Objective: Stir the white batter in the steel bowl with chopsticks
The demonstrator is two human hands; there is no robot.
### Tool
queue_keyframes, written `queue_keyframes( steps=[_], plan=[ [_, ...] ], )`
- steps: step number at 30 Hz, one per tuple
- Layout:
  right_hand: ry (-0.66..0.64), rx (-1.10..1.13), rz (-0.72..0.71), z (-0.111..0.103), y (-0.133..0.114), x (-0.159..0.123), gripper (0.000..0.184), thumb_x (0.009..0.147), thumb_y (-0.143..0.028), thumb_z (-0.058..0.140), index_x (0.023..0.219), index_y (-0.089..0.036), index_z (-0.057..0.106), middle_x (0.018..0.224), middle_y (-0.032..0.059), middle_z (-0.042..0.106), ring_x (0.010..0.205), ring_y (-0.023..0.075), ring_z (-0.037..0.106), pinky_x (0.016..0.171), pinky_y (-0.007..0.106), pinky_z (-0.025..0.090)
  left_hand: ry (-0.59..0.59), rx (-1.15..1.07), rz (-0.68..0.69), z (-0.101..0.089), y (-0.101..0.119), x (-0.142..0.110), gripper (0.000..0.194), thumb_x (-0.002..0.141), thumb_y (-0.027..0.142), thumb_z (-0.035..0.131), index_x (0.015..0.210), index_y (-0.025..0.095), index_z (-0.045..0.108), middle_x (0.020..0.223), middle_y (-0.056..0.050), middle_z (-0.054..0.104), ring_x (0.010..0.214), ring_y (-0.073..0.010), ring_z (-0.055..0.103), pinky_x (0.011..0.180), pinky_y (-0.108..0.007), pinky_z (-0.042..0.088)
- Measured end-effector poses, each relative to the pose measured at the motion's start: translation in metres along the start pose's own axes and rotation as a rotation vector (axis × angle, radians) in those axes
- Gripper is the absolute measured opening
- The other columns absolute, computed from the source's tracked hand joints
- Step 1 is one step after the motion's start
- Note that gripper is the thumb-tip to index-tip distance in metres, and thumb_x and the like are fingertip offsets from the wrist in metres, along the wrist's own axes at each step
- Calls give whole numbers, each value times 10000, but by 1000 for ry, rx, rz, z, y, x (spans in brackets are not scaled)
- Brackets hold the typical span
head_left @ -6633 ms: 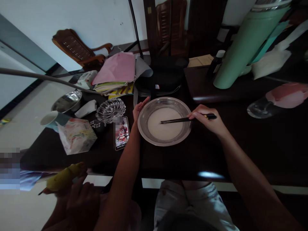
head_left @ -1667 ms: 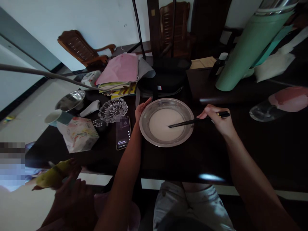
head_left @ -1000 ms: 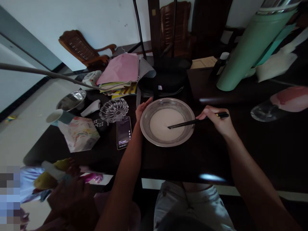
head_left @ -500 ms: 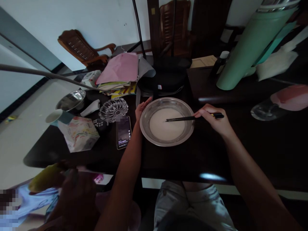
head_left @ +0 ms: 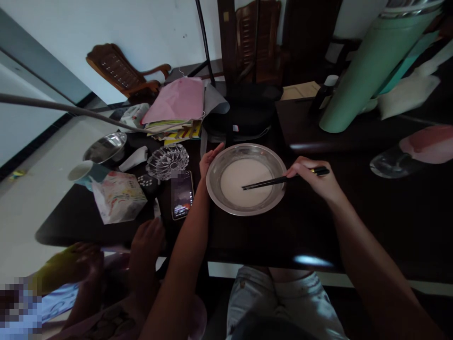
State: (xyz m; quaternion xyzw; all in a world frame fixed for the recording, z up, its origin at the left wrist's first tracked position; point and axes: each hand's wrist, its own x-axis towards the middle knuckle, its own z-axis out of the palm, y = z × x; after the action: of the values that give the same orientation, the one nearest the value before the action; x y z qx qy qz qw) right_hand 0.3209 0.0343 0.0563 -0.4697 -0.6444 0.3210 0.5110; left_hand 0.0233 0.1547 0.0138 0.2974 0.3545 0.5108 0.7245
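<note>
A wide metal bowl (head_left: 245, 210) with milky white liquid (head_left: 244, 177) in it stands on the dark table in front of me. My left hand (head_left: 210, 159) holds the bowl's left side, its fingers lying along the rim. A pair of black chopsticks (head_left: 265, 182) is gripped in my right hand (head_left: 309, 174) at the bowl's right edge. Their tips reach into the liquid near the middle. Just left of my left forearm lies a phone (head_left: 183, 196) with a lit screen.
At lower left, another person's hand (head_left: 146, 238) holds a small white piece at the table edge. Leftward are a glass dish (head_left: 168, 162), a tissue pack (head_left: 120, 196), a paper cup (head_left: 87, 174) and a steel bowl (head_left: 106, 148). A green flask (head_left: 375, 66) stands at right.
The chopstick tips have moved slightly toward me in the liquid. At lower left, the other person's hand has come up to the table edge with a white piece. My left hand stays put.
</note>
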Motion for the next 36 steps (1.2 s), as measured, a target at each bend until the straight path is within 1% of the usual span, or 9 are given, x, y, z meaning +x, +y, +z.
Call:
queue_keyframes(
  steps=[3, 6, 11, 15, 20, 25, 30, 34, 36],
  plan=[
    [22, -54, -42, -1, 2, 0, 296, 894, -503, 655, 712, -300, 766, 783, 19, 762, 790, 213, 696, 789, 393, 526, 11, 6, -1, 0, 0, 1, 599, 917, 368, 420, 1459, 132, 516, 835, -69, 758, 841, -250, 732, 856, -383, 532],
    [86, -8, -7, -2, 5, 0, 333, 923, -481, 625, 675, -300, 756, 745, 14, 751, 759, 208, 696, 791, 393, 521, 25, -3, -2, 1, 1, 0, 565, 932, 335, 404, 1438, 123, 542, 805, -64, 752, 803, -235, 727, 840, -368, 531],
    [0, -58, -35, -1, 4, 0, 309, 888, -532, 651, 720, -305, 775, 780, 20, 767, 795, 227, 693, 775, 405, 526, 33, -18, 5, 5, 2, -3, 549, 941, 309, 382, 1422, 115, 560, 838, -74, 762, 825, -230, 733, 859, -367, 538],
    [118, -33, 7, -1, 2, 0, 377, 893, -560, 633, 660, -288, 750, 730, 27, 755, 750, 221, 692, 792, 412, 525, 18, -32, -6, 7, 2, -4, 567, 937, 301, 375, 1446, 104, 528, 874, -82, 774, 852, -236, 742, 879, -375, 543],
    [-19, -32, -23, 0, 2, 0, 327, 895, -533, 645, 712, -292, 770, 778, 26, 767, 789, 217, 693, 781, 393, 529, 4, -50, 5, 8, 2, -5, 553, 942, 295, 364, 1426, 96, 541, 829, -68, 770, 780, -217, 739, 820, -348, 555],
    [87, -28, 4, -2, 3, 0, 371, 908, -528, 628, 664, -281, 757, 730, 25, 755, 738, 213, 685, 781, 397, 518, -3, -31, 13, 4, 0, -3, 568, 921, 319, 413, 1437, 114, 536, 877, -76, 772, 886, -249, 739, 880, -383, 541],
    [-25, -38, -36, -1, 4, 0, 308, 888, -526, 657, 723, -297, 778, 784, 28, 767, 796, 226, 689, 770, 395, 522, 18, -16, 7, 1, 0, 0, 556, 930, 320, 408, 1424, 112, 554, 898, -86, 773, 921, -257, 736, 890, -382, 540],
    [105, -21, -18, -2, 5, -1, 329, 910, -500, 641, 679, -300, 762, 743, 22, 757, 757, 215, 673, 795, 404, 508, 15, -19, 5, 1, 0, 0, 555, 921, 323, 416, 1417, 119, 559, 853, -75, 768, 881, -249, 735, 881, -381, 535],
    [94, 18, 5, -2, 5, -2, 355, 925, -489, 624, 657, -294, 752, 712, 19, 740, 726, 205, 676, 776, 394, 511, 15, -18, 9, 2, -1, -1, 571, 915, 338, 431, 1424, 111, 552, 870, -84, 769, 888, -256, 732, 890, -387, 524]
  ],
)
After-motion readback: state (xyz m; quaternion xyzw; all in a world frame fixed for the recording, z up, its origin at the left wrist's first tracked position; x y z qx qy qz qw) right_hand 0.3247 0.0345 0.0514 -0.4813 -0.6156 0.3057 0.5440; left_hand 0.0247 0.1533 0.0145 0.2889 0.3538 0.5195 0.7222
